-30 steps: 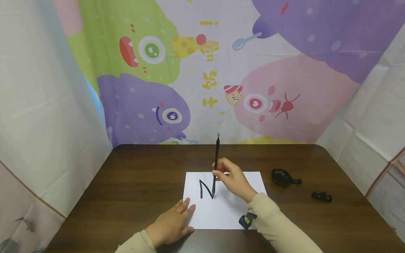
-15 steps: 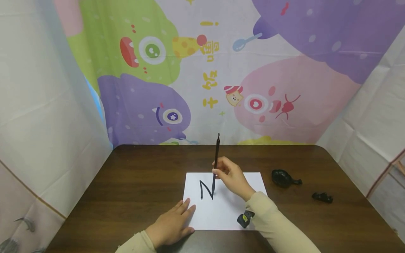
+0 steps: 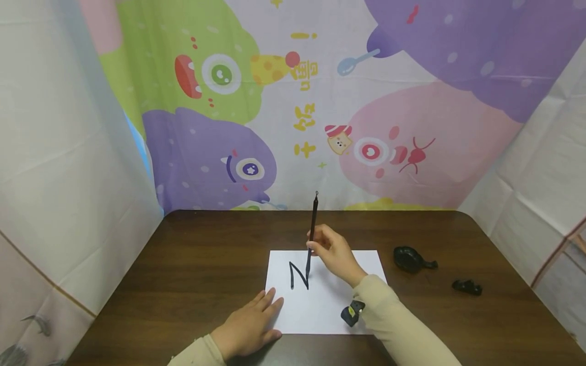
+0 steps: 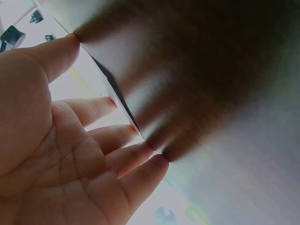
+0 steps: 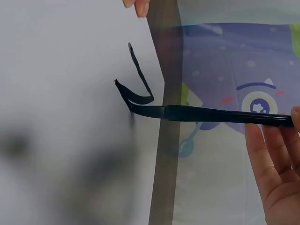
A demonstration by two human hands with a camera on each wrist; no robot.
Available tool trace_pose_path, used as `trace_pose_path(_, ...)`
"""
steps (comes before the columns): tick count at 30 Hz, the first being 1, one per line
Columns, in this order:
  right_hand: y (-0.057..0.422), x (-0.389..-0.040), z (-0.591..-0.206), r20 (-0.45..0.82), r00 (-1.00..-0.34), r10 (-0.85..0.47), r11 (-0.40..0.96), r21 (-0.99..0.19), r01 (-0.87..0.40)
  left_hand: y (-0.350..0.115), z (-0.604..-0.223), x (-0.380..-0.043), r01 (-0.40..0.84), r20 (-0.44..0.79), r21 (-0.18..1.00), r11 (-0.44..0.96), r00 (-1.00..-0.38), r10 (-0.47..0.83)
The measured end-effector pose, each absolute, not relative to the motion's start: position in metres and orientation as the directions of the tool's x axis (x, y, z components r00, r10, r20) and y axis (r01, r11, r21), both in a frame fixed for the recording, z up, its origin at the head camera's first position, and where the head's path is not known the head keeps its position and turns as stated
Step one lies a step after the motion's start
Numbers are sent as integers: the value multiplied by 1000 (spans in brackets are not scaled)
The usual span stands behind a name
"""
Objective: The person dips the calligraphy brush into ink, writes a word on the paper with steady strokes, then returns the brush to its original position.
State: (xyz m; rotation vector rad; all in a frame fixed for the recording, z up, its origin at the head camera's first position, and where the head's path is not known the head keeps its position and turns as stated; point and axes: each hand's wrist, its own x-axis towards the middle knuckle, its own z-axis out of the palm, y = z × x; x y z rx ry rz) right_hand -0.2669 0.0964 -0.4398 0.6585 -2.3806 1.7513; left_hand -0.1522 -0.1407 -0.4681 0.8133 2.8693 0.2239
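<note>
- Black, slim and straight, with a small loop at its top: the brush (image 3: pixel 314 219) stands nearly upright over the white paper (image 3: pixel 316 317). In the right wrist view its bristles bend against the paper.
- Grip: your right hand (image 3: pixel 337 258) pinches the handle between thumb and fingers. Your left hand (image 3: pixel 249 323) has its fingers extended and apart, resting over the paper's left edge.
- Mark: a black upright stroke (image 3: pixel 291 275) joins a slanting one at the top; the bristles meet the mark's right side.
- Surface: brown, wood-look table (image 3: pixel 192 264). Right of the paper sit a dark dish (image 3: pixel 407 259) and a small black object (image 3: pixel 467 287).
- Room: cloth (image 3: pixel 293 178) printed with sideways cartoon figures hangs behind.
- Limits: your sleeves run out of frame; the small black object is too small to identify; dark patches blur the right wrist view.
</note>
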Motion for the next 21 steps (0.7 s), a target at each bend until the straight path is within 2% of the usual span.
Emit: trace_pose_path(21,93,-282,-443,380,-891,-250,274,-854,-441,-140,-471,-153,507,-102,174,844,-843,528)
